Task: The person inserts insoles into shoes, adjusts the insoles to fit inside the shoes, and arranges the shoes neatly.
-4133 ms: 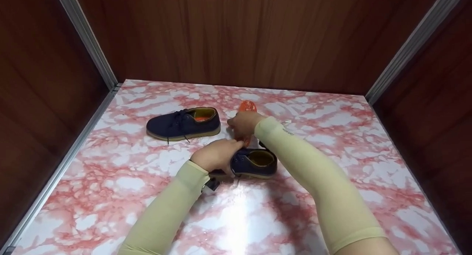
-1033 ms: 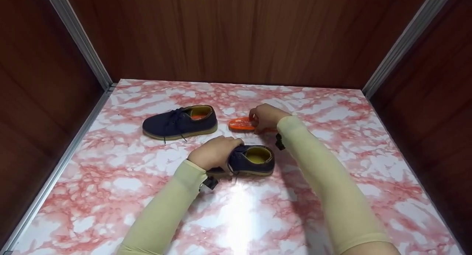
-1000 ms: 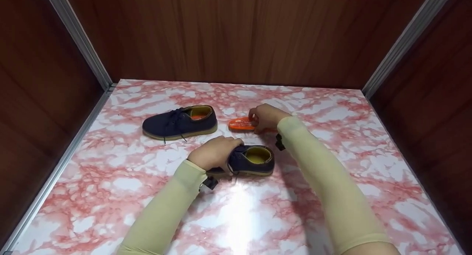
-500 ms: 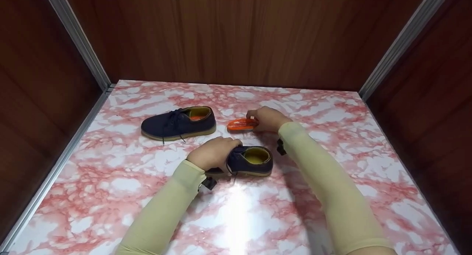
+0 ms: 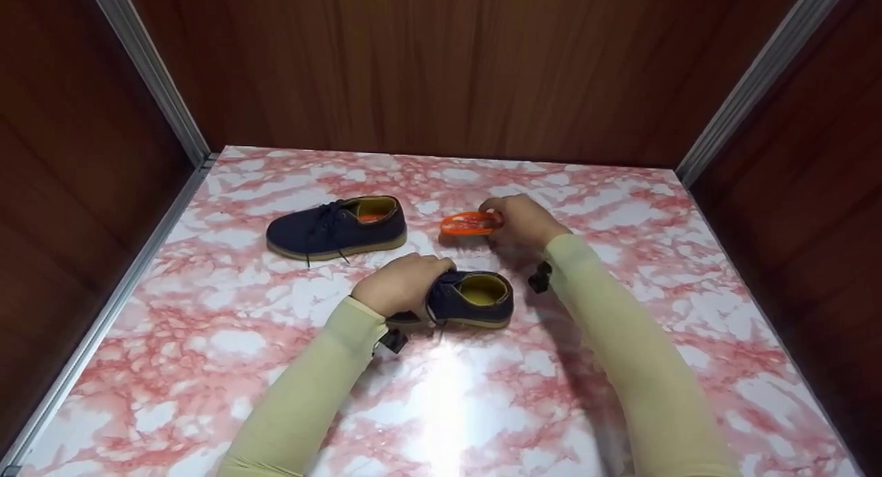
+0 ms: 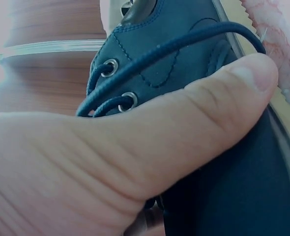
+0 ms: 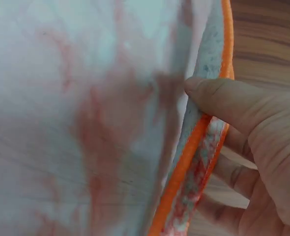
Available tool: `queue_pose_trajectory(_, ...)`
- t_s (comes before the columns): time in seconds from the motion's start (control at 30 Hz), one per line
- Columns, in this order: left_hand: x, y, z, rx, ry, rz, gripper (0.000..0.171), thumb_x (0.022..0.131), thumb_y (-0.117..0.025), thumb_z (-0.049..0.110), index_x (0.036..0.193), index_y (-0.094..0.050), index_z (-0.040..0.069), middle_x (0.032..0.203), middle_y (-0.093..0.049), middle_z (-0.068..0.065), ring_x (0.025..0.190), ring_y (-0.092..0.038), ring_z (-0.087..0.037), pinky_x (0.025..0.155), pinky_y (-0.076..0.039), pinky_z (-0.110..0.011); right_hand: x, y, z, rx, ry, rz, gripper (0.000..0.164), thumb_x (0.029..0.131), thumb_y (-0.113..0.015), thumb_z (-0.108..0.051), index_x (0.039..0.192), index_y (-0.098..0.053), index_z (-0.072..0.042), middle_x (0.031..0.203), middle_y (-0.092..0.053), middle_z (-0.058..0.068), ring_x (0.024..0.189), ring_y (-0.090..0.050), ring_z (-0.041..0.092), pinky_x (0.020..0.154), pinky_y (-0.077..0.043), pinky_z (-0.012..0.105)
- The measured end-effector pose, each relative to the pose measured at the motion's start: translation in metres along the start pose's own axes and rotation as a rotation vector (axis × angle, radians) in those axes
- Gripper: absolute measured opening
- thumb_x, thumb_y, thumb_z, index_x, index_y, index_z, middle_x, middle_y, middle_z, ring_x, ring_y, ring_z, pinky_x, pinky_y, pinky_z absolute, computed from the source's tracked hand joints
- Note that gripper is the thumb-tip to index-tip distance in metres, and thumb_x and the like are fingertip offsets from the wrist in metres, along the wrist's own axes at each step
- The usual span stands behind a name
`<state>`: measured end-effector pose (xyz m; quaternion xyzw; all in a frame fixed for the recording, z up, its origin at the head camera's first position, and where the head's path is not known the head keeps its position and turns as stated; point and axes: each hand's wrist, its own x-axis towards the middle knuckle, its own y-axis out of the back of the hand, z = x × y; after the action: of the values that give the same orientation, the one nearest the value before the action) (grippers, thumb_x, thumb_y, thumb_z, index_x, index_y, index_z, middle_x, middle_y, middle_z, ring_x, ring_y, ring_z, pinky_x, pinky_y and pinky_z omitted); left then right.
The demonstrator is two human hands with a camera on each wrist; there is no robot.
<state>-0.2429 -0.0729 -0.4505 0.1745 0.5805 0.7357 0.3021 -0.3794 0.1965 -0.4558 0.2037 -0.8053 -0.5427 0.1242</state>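
Note:
A navy lace-up shoe [image 5: 493,318] stands on the table in the middle of the head view, toe pointing left, with a yellowish lining. My left hand [image 5: 396,287] grips its front part from above; the thumb [image 6: 218,105] lies across the upper by the lace [image 6: 179,46]. Behind that shoe, my right hand [image 5: 529,222] pinches an orange-edged insole [image 5: 460,223] just above the table. In the right wrist view the insole [image 7: 184,157] bends between thumb and fingers, with its grey side partly showing. A matching navy shoe [image 5: 303,230] sits back left, something orange inside it.
The table [image 5: 241,380] has a red and white marbled top. Dark wood-look panels [image 5: 441,70] rise at the back and both sides, with metal strips [image 5: 155,70] at the corners. A bright reflection lies on the tabletop in front of the held shoe.
The insole has turned from pointing away to lying sideways, and my right hand has lifted it and moved slightly right. My left hand keeps its hold on the shoe.

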Motion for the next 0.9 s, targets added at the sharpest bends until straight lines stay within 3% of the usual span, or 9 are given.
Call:
queue_pose_trajectory(0.17, 0.0, 0.0, 0.001, -0.009, 0.003, -0.008, 0.095, 0.068, -0.108, 0.029, 0.147, -0.059, 0.014, 0.144, -0.071, -0.01, 0.13, -0.068, -0.037, 0.116, -0.053, -0.051, -0.019, 0.012, 0.005, 0.09, 0.011, 0.093, 0.054, 0.089, -0.091, -0.013, 0.14, -0.074, -0.015, 0.134, -0.077, 0.011, 0.122, -0.07, 0.031, 0.113, -0.053, 0.051)
queue_pose_trajectory(0.27, 0.001, 0.0, 0.001, -0.011, 0.015, -0.019, 0.095, 0.069, -0.107, 0.029, 0.15, -0.058, 0.015, 0.146, -0.07, -0.009, 0.133, -0.067, -0.037, 0.117, -0.052, -0.051, -0.031, 0.018, 0.007, 0.101, 0.004, 0.127, 0.056, 0.089, -0.09, -0.011, 0.142, -0.073, -0.014, 0.141, -0.075, 0.012, 0.127, -0.07, 0.031, 0.114, -0.054, 0.052)
queue_pose_trajectory(0.63, -0.001, -0.001, -0.001, -0.034, 0.012, -0.014, 0.095, 0.068, -0.108, 0.03, 0.148, -0.06, 0.016, 0.145, -0.071, -0.008, 0.132, -0.067, -0.037, 0.117, -0.052, -0.051, -0.083, 0.019, 0.007, 0.084, -0.048, 0.203, 0.057, 0.092, -0.087, -0.014, 0.147, -0.071, -0.02, 0.135, -0.074, 0.012, 0.112, -0.069, 0.031, 0.101, -0.058, 0.052)
queue_pose_trajectory(0.9, 0.0, 0.001, 0.0, -0.037, 0.008, -0.01, 0.092, 0.067, -0.108, 0.03, 0.145, -0.061, 0.015, 0.142, -0.072, -0.007, 0.13, -0.068, -0.036, 0.116, -0.053, -0.051, -0.112, 0.026, -0.008, 0.085, -0.053, 0.236, 0.06, 0.092, -0.089, -0.013, 0.148, -0.07, -0.024, 0.135, -0.073, 0.009, 0.108, -0.07, 0.027, 0.096, -0.06, 0.048)
